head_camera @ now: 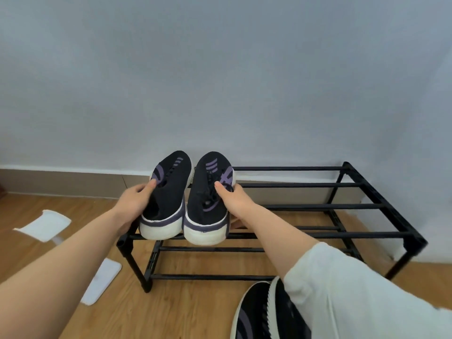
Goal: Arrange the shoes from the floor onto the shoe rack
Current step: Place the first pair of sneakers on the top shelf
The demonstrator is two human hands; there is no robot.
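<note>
Two black sneakers with purple stripes and white soles rest side by side on the left end of the top tier of a black metal shoe rack (318, 206), toes toward the wall. My left hand (133, 200) grips the left sneaker (168, 192) along its outer side. My right hand (232, 199) holds the right sneaker (208, 199) from its right side, thumb on the laces. Another black shoe (259, 314) with a white jagged sole edge lies on the floor at the bottom, partly hidden by my right sleeve.
The rack stands against a pale blue wall (220, 69) on a wooden floor (171, 314). Its lower tier shows bare bars. Two white flat pads (46, 225) lie on the floor left of the rack, the second white pad (102, 282) near the rack's front left leg.
</note>
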